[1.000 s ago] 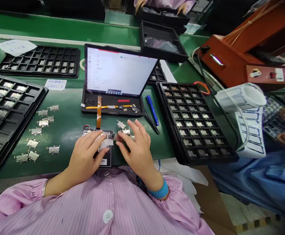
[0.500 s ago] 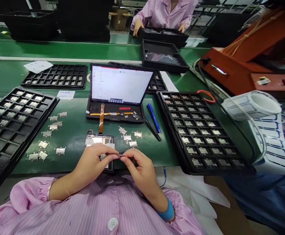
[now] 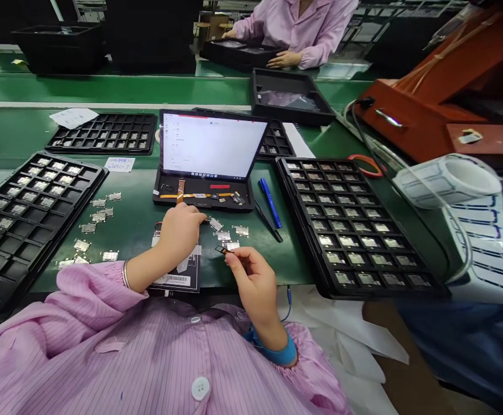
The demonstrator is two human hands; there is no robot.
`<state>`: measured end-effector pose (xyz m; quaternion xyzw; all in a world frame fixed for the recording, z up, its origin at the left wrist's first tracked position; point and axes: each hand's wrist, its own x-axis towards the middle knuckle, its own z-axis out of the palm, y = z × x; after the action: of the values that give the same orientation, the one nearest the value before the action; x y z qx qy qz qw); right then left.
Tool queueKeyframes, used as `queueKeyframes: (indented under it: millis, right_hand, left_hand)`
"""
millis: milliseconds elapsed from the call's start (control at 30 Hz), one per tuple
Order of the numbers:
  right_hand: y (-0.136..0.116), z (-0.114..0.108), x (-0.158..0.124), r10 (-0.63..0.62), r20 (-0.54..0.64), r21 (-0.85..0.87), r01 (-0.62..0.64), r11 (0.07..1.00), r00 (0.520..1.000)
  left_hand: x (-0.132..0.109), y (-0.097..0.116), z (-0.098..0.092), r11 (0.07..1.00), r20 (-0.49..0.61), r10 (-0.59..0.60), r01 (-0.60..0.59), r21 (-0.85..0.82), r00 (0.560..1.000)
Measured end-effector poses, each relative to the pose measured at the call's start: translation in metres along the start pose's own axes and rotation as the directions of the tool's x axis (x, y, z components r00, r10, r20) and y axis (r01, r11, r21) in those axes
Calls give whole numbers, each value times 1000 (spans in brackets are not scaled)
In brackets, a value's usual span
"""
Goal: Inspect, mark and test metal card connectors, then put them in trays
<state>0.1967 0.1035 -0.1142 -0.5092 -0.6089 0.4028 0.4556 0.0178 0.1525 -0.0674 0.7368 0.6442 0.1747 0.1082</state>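
My left hand (image 3: 180,229) reaches forward over a dark circuit board (image 3: 177,272) on the green bench, fingers curled, fingertips next to a small metal part (image 3: 215,223); what they hold, if anything, I cannot make out. My right hand (image 3: 251,278) hovers near the bench's front edge, thumb and forefinger pinched on a small dark part (image 3: 222,250). A few loose metal parts (image 3: 233,234) lie between the hands. An orange ribbon cable (image 3: 180,190) runs from under my left hand to the tablet fixture (image 3: 210,151), whose screen is lit.
Black compartment trays of metal parts lie at left (image 3: 26,202), right (image 3: 351,225) and back left (image 3: 104,132). More loose parts (image 3: 93,230) sit left. A blue pen (image 3: 270,202), a label roll (image 3: 454,184), a red-brown machine (image 3: 424,98). Another person (image 3: 303,23) works across the bench.
My hands, pinched together near my body half a second ago, have separated. The left hand moved forward toward the loose parts. The right hand stayed near the bench's front edge, keeping the small dark part.
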Motion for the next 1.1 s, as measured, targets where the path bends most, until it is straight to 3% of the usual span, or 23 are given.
queueKeyframes:
  millis: [100,167,267,333,433,500,567,667,833,933,1033,1100]
  right_hand:
    - [3,-2,-2,-3,0,-37,3,999,1000]
    - [5,-4,-4,-8,4,-58,8,998,1000]
    - [9,-5,-5,-6,-12,-59,6,998,1000]
    - [13,-5,-3,10,-38,-43,-11,999,999]
    - [18,-2,0,39,-49,-14,-39,999,998]
    - [17,1,0,34,-24,-1,-35,999,999]
    - [13,5,-1,14,9,7,-14,1000,1000]
    - [5,8,-4,-14,40,6,14,1000,999]
    - [-9,8,-10,-50,53,-24,52,998,997]
    - [-19,9,-13,-76,73,-32,78,996,994]
    - [-32,11,-16,-62,117,-1,63,998,991]
    - [-40,13,-16,-24,153,35,19,999,988]
  left_hand:
    - [-18,2,-9,999,-8,30,-29,40,1000]
    - [-36,-5,-24,999,-71,17,-13,49,997]
    - [-65,-34,-57,997,-193,-59,67,33,979]
    - [-81,-63,-81,976,-212,-196,212,54,957]
    - [-103,-105,-108,909,-90,-382,392,141,920]
    - [-113,-122,-115,905,46,-399,385,180,916]
    - [-119,-129,-112,933,139,-348,327,151,927]
    - [-120,-128,-97,962,184,-271,263,68,945]
    - [-117,-119,-76,976,183,-204,215,-44,962]
    - [-113,-101,-67,967,122,-168,187,-171,978]
    - [-108,-72,-53,835,88,-218,233,-499,972]
    - [-104,-54,-42,608,181,-210,273,-746,961]
